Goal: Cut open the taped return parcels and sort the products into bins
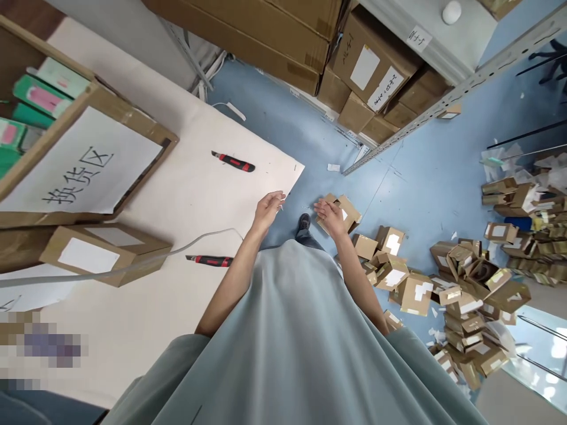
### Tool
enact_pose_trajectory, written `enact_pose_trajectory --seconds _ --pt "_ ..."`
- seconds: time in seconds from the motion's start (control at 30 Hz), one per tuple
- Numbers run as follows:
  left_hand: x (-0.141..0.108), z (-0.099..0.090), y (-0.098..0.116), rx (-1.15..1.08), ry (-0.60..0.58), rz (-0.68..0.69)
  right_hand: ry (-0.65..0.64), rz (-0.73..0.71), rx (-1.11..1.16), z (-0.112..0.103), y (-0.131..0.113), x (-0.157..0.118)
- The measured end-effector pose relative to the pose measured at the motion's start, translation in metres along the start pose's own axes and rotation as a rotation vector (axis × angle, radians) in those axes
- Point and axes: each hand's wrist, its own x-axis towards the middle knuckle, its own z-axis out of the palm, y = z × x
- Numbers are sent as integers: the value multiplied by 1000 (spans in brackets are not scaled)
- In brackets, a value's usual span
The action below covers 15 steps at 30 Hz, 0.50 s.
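Observation:
My left hand (269, 211) is over the corner of the white table (208, 200), its fingers curled together. A small white scrap shows at its fingertips, too tiny to name exactly. Across from it, above the floor, my right hand (330, 215) has its fingers stretched out and holds nothing I can see. Two red and black utility knives lie on the table: one knife (233, 161) is up and left of my left hand, and the other knife (209, 261) is partly behind my left forearm.
A labelled carton (84, 159) with green boxes inside and a closed cardboard box (106, 254) stand at the table's left. A grey cable (186, 242) crosses the tabletop. Discarded boxes (394, 271) litter the blue floor at right. Shelving (420, 112) with cartons rises at the top.

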Motion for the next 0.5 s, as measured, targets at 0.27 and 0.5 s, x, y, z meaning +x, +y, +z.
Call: enact_pose_trajectory --seconds 0.27,0.5 --pt "18 30 17 7 -72 -36 -28 -35 15 6 -30 16" --pt "20 30 8 -4 -141 -43 -44 48 -4 10 -18 -13"
